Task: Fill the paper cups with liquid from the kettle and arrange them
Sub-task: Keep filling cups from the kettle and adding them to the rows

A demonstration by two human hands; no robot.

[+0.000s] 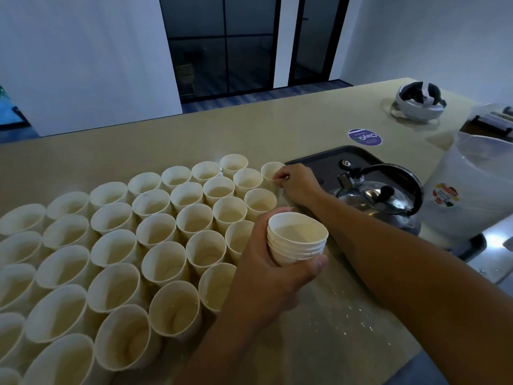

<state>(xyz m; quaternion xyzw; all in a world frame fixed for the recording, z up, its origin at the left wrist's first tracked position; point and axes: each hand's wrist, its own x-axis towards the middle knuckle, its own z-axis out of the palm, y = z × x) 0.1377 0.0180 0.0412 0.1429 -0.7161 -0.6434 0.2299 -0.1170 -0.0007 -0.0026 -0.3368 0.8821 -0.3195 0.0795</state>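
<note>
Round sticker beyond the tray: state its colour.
Purple with a white rim, the sticker shows best in the head view.

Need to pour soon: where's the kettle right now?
In the head view the kettle sits right of centre on the dark tray, just beyond the right forearm, with a white plastic container on its right.

Cream-white paper cups point(155, 237); beige counter point(138, 151); silver kettle point(380, 201) with black handle; black tray point(313, 162); purple round sticker point(364, 137).

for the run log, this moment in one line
left hand: holds cup stack | right hand: places cup | kettle: idle
</note>
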